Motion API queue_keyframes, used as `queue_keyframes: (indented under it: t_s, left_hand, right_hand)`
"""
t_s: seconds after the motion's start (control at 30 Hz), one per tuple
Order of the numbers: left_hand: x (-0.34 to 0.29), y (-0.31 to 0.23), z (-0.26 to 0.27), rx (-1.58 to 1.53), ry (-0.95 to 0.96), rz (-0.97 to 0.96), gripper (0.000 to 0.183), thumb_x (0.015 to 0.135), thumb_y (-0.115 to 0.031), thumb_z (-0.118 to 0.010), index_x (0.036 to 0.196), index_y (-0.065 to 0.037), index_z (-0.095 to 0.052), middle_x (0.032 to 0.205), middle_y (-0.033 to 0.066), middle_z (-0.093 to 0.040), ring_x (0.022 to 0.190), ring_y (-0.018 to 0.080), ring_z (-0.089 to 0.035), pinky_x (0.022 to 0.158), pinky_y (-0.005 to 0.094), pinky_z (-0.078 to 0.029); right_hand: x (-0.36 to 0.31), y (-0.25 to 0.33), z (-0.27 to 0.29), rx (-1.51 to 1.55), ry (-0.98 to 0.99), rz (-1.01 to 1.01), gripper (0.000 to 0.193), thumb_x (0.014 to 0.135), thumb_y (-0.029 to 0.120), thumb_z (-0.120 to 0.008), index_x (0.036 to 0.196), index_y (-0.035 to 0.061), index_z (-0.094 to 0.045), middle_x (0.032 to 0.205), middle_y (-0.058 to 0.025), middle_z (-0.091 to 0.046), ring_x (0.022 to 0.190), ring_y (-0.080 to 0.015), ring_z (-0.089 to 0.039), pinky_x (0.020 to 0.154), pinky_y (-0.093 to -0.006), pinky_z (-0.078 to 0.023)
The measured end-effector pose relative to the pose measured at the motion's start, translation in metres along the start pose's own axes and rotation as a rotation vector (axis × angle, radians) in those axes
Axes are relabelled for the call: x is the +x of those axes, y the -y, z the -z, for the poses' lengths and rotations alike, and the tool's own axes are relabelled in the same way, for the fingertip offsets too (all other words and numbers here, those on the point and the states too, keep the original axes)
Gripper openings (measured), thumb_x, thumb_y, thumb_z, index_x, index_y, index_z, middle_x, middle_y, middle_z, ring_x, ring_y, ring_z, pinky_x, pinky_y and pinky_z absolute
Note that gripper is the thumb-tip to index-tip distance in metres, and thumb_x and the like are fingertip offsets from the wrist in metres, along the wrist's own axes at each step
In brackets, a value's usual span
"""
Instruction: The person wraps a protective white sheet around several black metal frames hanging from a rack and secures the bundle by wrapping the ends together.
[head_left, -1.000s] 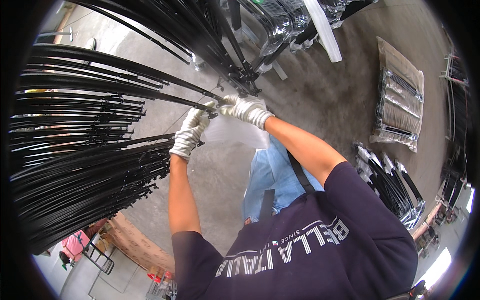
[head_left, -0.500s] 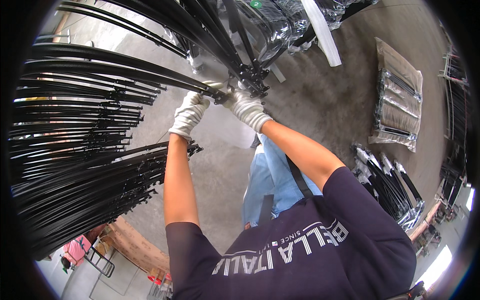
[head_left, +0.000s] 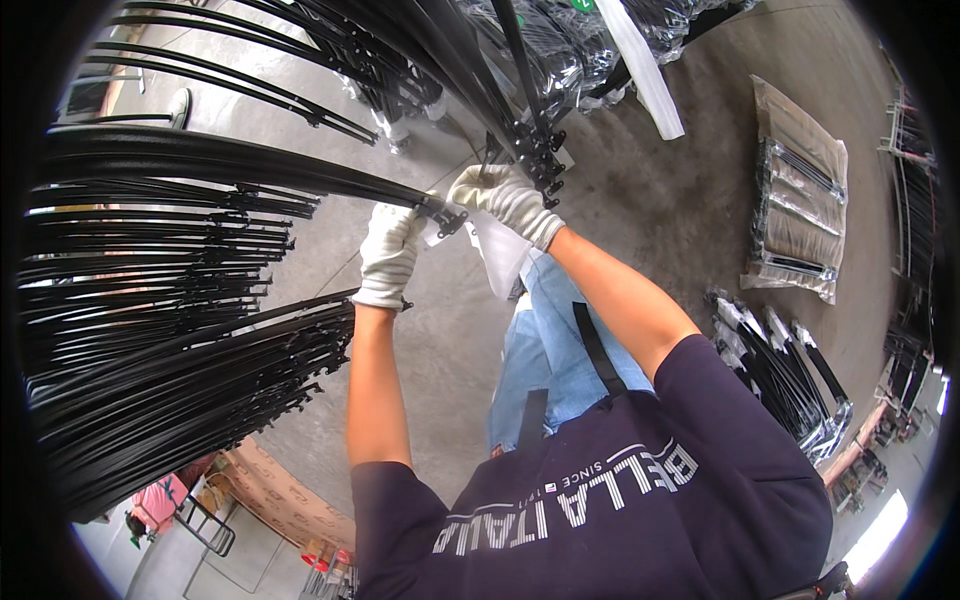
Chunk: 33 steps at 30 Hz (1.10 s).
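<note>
A bundle of black bars [head_left: 300, 165] comes in from the left of the frame and ends just above its centre. A white sheet [head_left: 500, 255] hangs just right of those ends, thin, soft and creased, tapering to a point below.

The gloved left hand [head_left: 390, 255] appears clamped around the bars just short of their tips, though its fingers are mostly hidden behind them. The gloved right hand [head_left: 510, 200] is curled and seems to grip the sheet's upper part; its fingertips cannot be made out. The hands are near each other but apart.

The step in hand looks like bringing sheet and bar ends together. The next move would call for a steady left grip, with the right hand laying the sheet around the ends without snagging it.

The bars are slim and dark with a slight sheen, small lugs sticking out at their tips.

More black bars [head_left: 460, 70] slant down at upper centre, beside the right hand; a stack of bars [head_left: 180, 390] fills the lower left.
</note>
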<state>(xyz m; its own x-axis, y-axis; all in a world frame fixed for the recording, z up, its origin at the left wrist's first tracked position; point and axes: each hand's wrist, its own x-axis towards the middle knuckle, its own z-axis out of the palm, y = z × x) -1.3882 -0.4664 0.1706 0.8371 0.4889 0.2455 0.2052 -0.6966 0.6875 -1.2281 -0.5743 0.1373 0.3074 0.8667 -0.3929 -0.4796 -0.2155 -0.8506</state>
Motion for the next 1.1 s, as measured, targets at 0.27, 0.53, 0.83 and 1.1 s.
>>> queue_keyframes:
  t_s: [0.27,0.53,0.83,1.1]
  left_hand:
    - [0.006,-0.03,0.031,0.177,-0.27,0.179,0.011,0.075,-0.002,-0.058,0.083,-0.008,-0.06,0.076,0.0066,-0.056,0.077,0.0232,-0.051,0.071,0.0327,-0.041]
    - [-0.002,-0.016,0.023,-1.069,-0.096,0.434,0.033,0.089,-0.02,-0.05,0.119,-0.007,-0.048,0.115,0.0131,-0.056,0.102,0.0169,-0.051,0.093,0.029,-0.037]
    - [0.036,-0.028,0.014,-1.131,0.308,0.523,0.072,0.065,-0.022,-0.077,0.127,-0.008,-0.043,0.109,0.0072,-0.051,0.095,0.0141,-0.052,0.083,0.0255,-0.042]
    - [0.066,-0.036,0.003,-1.095,0.581,0.458,0.063,0.068,-0.019,-0.072,0.124,-0.007,-0.045,0.1,0.0063,-0.053,0.078,0.0145,-0.059,0.073,0.027,-0.046]
  right_hand:
    - [-0.012,0.021,-0.029,0.021,0.021,0.011,0.018,0.073,0.023,-0.072,0.076,0.006,-0.066,0.07,0.0014,-0.062,0.067,-0.0055,-0.053,0.065,-0.022,-0.042]
    - [-0.011,-0.008,-0.012,-0.146,0.151,0.02,0.032,0.065,0.013,-0.069,0.095,0.0063,-0.06,0.079,0.0006,-0.059,0.072,-0.0086,-0.051,0.065,-0.025,-0.043]
    - [-0.07,-0.007,0.014,-0.489,-0.107,-0.168,0.05,0.07,0.028,-0.067,0.112,0.004,-0.055,0.097,-0.0097,-0.063,0.091,-0.0171,-0.058,0.081,-0.0275,-0.043]
    - [-0.108,0.029,-0.01,-0.911,-0.484,0.115,0.022,0.069,0.02,-0.065,0.089,0.01,-0.062,0.089,-0.0101,-0.062,0.085,-0.028,-0.058,0.077,-0.0343,-0.045]
